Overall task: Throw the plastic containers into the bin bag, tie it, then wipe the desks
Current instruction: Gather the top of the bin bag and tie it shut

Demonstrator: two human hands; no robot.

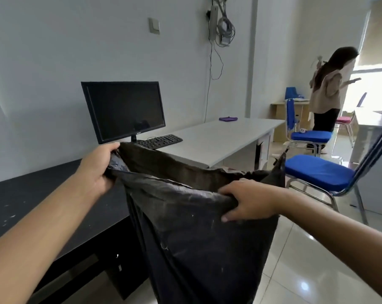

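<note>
Black plastic bin bag [196,238]: hangs nearest, just beside the dark desk, with its mouth pulled wide and untied.
Right hand [249,200]: fingers curled over the near rim, pinching the film against the thumb.
Left hand [100,170]: closed on the rim's far-left corner, bunching the plastic.
Plastic containers: none in view; the bag's inside is hidden, so I cannot tell if any are in.
Matt black desk [32,205]: flecked with pale specks, so probably not yet wiped.
Long white desk [218,139]: further off.
Folded purple cloth [228,118]: lies at its far end, untouched.
Remaining: apparently the tying and both wipes.
</note>
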